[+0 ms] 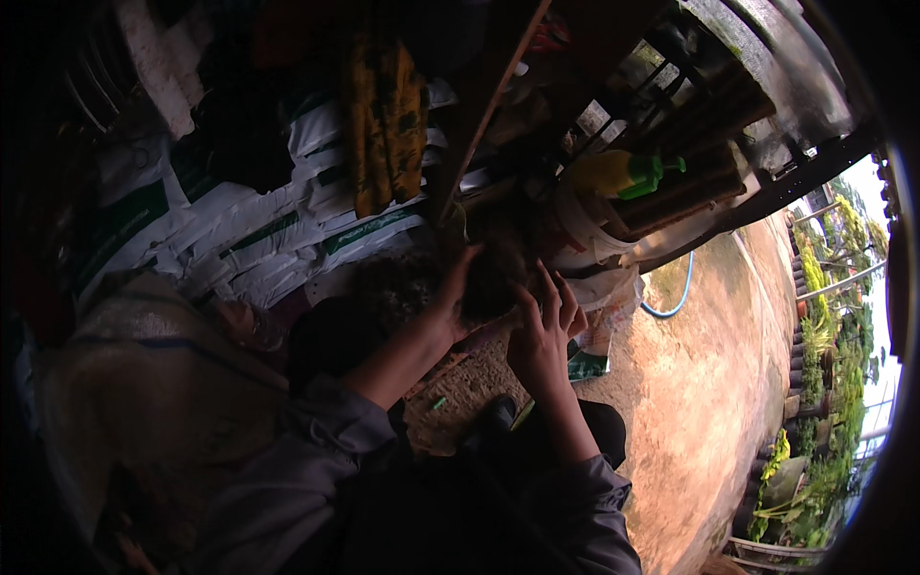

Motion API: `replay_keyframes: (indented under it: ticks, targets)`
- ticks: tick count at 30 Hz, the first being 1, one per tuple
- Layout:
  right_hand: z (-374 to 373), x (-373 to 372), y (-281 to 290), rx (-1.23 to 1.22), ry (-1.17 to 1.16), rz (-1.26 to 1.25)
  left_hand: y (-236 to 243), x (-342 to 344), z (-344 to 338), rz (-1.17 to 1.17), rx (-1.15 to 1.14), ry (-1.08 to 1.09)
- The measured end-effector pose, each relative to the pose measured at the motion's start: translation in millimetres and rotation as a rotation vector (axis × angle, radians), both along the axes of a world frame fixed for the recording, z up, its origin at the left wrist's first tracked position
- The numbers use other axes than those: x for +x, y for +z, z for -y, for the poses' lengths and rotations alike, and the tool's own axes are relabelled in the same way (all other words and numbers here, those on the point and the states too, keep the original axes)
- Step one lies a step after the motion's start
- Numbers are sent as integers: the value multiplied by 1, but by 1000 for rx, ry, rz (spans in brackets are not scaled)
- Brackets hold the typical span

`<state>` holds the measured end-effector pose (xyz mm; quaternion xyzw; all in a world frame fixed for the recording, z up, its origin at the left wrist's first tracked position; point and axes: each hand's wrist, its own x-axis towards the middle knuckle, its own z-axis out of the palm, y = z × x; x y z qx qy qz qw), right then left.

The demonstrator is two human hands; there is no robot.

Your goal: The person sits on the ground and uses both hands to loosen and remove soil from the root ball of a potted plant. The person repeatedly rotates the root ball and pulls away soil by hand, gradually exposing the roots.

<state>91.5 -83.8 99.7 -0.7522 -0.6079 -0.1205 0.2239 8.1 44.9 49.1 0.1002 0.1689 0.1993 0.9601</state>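
Observation:
Both my hands hold a dark, rough clump of fibrous soil or root material [494,280] near the middle of the view. My left hand [452,297] grips its left side with fingers curled up over it. My right hand [544,326] presses against its right side with fingers spread. Grey sleeves cover both forearms, which come in from the lower edge. A dark round pot [335,335] sits just left of my left forearm, partly hidden by it.
White sacks with green stripes [278,230] are piled at the left. A yellow spray bottle with a green nozzle [628,174] lies on wooden slats at the upper right. A blue hose [678,292] curves on the bare ground. Potted plants [815,412] line the right edge.

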Motion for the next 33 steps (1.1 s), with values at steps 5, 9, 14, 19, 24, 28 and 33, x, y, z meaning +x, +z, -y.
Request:
replay_keyframes:
  ticks: [5, 9, 14, 19, 24, 28, 33]
  targets:
    - [3, 2, 7, 156, 46, -71, 3, -1, 0, -135, 35, -14]
    - [3, 1, 0, -26, 65, 75, 8, -2, 2, -169, 91, -46]
    - [6, -1, -6, -115, 53, 215, 3, 1, 2, -197, 108, -45]
    - [3, -7, -2, -78, -11, 97, 5, 3, 4, -278, 196, -54]
    - [2, -2, -7, -42, -34, -19, 10, 0, 5, -248, 203, -81]
    - [0, 4, -3, 106, -3, -36, -6, 4, 1, -146, 132, -89]
    - [6, 5, 9, 46, 13, 32, -2, 1, -1, -217, 183, -47]
